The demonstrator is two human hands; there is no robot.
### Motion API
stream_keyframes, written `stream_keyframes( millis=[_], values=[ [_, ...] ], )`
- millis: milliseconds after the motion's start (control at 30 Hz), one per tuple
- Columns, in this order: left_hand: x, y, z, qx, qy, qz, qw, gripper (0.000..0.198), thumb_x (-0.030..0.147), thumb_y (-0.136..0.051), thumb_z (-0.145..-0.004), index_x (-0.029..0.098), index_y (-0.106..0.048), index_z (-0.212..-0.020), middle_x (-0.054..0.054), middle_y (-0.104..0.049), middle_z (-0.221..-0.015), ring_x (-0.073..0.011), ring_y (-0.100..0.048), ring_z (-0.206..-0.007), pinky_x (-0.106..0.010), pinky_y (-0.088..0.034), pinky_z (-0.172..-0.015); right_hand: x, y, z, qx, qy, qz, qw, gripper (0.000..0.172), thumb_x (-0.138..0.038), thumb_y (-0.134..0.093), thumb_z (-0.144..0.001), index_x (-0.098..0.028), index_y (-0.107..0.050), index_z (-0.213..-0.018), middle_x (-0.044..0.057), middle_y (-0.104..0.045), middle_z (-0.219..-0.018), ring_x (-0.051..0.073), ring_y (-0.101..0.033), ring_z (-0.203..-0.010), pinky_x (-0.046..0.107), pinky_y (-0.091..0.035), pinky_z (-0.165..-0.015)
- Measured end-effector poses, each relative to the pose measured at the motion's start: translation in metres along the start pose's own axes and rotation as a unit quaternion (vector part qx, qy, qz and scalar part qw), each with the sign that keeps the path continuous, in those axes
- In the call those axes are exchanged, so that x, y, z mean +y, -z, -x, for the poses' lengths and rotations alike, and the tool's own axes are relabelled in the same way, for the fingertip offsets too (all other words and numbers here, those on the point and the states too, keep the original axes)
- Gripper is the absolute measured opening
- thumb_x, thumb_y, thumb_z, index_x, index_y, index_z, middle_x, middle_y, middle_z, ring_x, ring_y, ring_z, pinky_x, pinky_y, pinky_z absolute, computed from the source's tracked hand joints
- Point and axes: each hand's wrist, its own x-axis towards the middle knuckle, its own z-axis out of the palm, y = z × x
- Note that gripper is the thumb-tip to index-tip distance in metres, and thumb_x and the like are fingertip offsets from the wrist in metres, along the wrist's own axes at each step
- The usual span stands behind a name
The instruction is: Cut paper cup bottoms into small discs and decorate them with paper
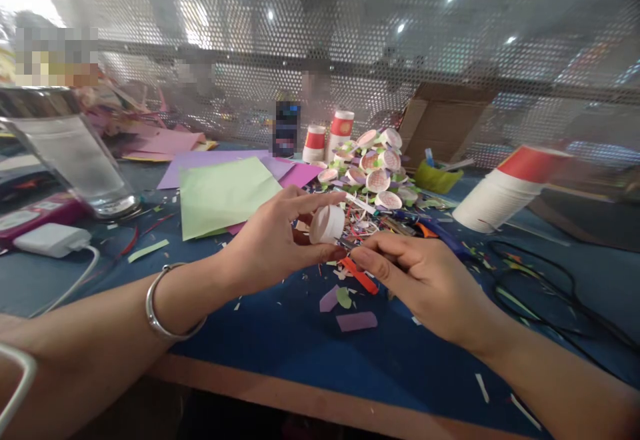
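My left hand [273,243] holds a small white paper cup [327,225] on its side, pinched between thumb and fingers above the blue table [280,340]. My right hand [415,277] is closed in a pinch right beside the cup, its fingertips pressed on something thin that I cannot make out. An orange-red strip [359,276] lies on the table just under both hands. Behind them rises a heap of small decorated cup pieces [377,167].
A glass tumbler [70,150] and a white charger with cable [53,240] stand at the left. Green paper [223,193] and purple paper [215,160] lie behind my left hand. A tipped stack of paper cups [505,190] and black cables [545,293] are at the right. Paper scraps litter the table.
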Motion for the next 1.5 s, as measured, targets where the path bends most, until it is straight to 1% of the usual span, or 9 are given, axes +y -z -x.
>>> stream_keyframes(
  millis=[200,367,467,667,833,1067,1267,1367,1500],
  values=[
    [-0.0022,0.0014,0.0012,-0.009,0.004,0.006,1.000,0.069,0.032,-0.083,-0.076,0.027,-0.062,-0.141,-0.006,-0.055,-0.107,-0.0159,-0.066,-0.090,-0.024,-0.063,-0.067,-0.0013,0.0002,-0.0011,-0.002,-0.003,0.002,1.000,0.046,-0.056,-0.049,-0.100,-0.020,-0.067,-0.079,-0.001,-0.055,-0.066,0.014,-0.049,-0.062,0.029,-0.034,-0.055],
    [-0.0021,0.0026,0.0007,-0.018,0.006,0.012,1.000,0.067,0.032,-0.083,-0.077,0.027,-0.062,-0.140,-0.007,-0.060,-0.113,-0.0148,-0.066,-0.090,-0.021,-0.061,-0.065,0.0002,0.0005,-0.0006,0.003,-0.002,0.002,1.000,0.047,-0.057,-0.049,-0.100,-0.020,-0.062,-0.073,-0.001,-0.052,-0.065,0.013,-0.048,-0.062,0.029,-0.034,-0.055],
    [-0.0029,0.0024,0.0008,-0.026,0.008,0.011,1.000,0.065,0.029,-0.082,-0.077,0.027,-0.064,-0.139,-0.007,-0.061,-0.111,-0.0148,-0.066,-0.089,-0.021,-0.061,-0.064,0.0017,-0.0001,-0.0014,0.002,-0.001,0.008,1.000,0.047,-0.056,-0.050,-0.099,-0.020,-0.063,-0.073,0.000,-0.055,-0.066,0.014,-0.049,-0.062,0.029,-0.034,-0.055],
    [-0.0029,0.0020,0.0029,-0.011,0.015,-0.008,1.000,0.067,0.029,-0.083,-0.076,0.027,-0.063,-0.140,-0.005,-0.056,-0.101,-0.0154,-0.066,-0.086,-0.025,-0.062,-0.067,0.0029,-0.0001,-0.0027,0.004,0.013,0.021,1.000,0.047,-0.055,-0.050,-0.100,-0.021,-0.059,-0.069,-0.001,-0.052,-0.062,0.013,-0.049,-0.061,0.029,-0.034,-0.055],
    [-0.0018,0.0019,0.0034,-0.002,0.017,-0.024,1.000,0.069,0.030,-0.084,-0.075,0.027,-0.063,-0.141,-0.003,-0.050,-0.096,-0.0141,-0.062,-0.081,-0.026,-0.063,-0.067,0.0027,0.0003,-0.0026,-0.002,0.005,0.018,1.000,0.047,-0.056,-0.050,-0.099,-0.019,-0.065,-0.074,0.000,-0.056,-0.063,0.013,-0.049,-0.058,0.030,-0.032,-0.053],
    [-0.0006,0.0019,0.0032,0.011,-0.001,-0.045,0.999,0.069,0.023,-0.083,-0.075,0.024,-0.063,-0.141,-0.004,-0.048,-0.098,-0.0153,-0.061,-0.085,-0.026,-0.063,-0.067,0.0042,-0.0006,-0.0027,-0.003,0.012,0.023,1.000,0.049,-0.056,-0.049,-0.100,-0.019,-0.064,-0.072,0.000,-0.055,-0.063,0.013,-0.049,-0.058,0.029,-0.033,-0.053],
    [-0.0031,0.0035,0.0014,0.006,-0.016,-0.029,0.999,0.066,0.023,-0.081,-0.076,0.026,-0.062,-0.139,-0.005,-0.054,-0.108,-0.0164,-0.063,-0.094,-0.025,-0.064,-0.071,0.0040,0.0034,-0.0037,-0.014,-0.003,0.000,1.000,0.048,-0.057,-0.051,-0.099,-0.019,-0.066,-0.073,0.001,-0.057,-0.066,0.012,-0.048,-0.057,0.027,-0.036,-0.052],
    [-0.0033,0.0031,0.0009,0.005,-0.015,-0.001,1.000,0.066,0.019,-0.081,-0.075,0.023,-0.060,-0.137,-0.005,-0.056,-0.111,-0.0152,-0.064,-0.093,-0.023,-0.063,-0.070,0.0036,0.0053,-0.0056,-0.012,-0.019,-0.031,0.999,0.049,-0.059,-0.052,-0.098,-0.020,-0.064,-0.070,-0.002,-0.048,-0.059,0.010,-0.041,-0.051,0.026,-0.032,-0.047],
    [-0.0010,0.0016,0.0010,-0.001,-0.018,0.007,1.000,0.052,0.016,-0.081,-0.074,0.019,-0.063,-0.124,-0.006,-0.057,-0.110,-0.0145,-0.064,-0.092,-0.019,-0.061,-0.065,0.0047,0.0060,-0.0059,-0.013,-0.026,-0.064,0.998,0.050,-0.060,-0.054,-0.097,-0.020,-0.062,-0.067,-0.006,-0.037,-0.051,0.008,-0.032,-0.046,0.025,-0.025,-0.042]
  ],
)
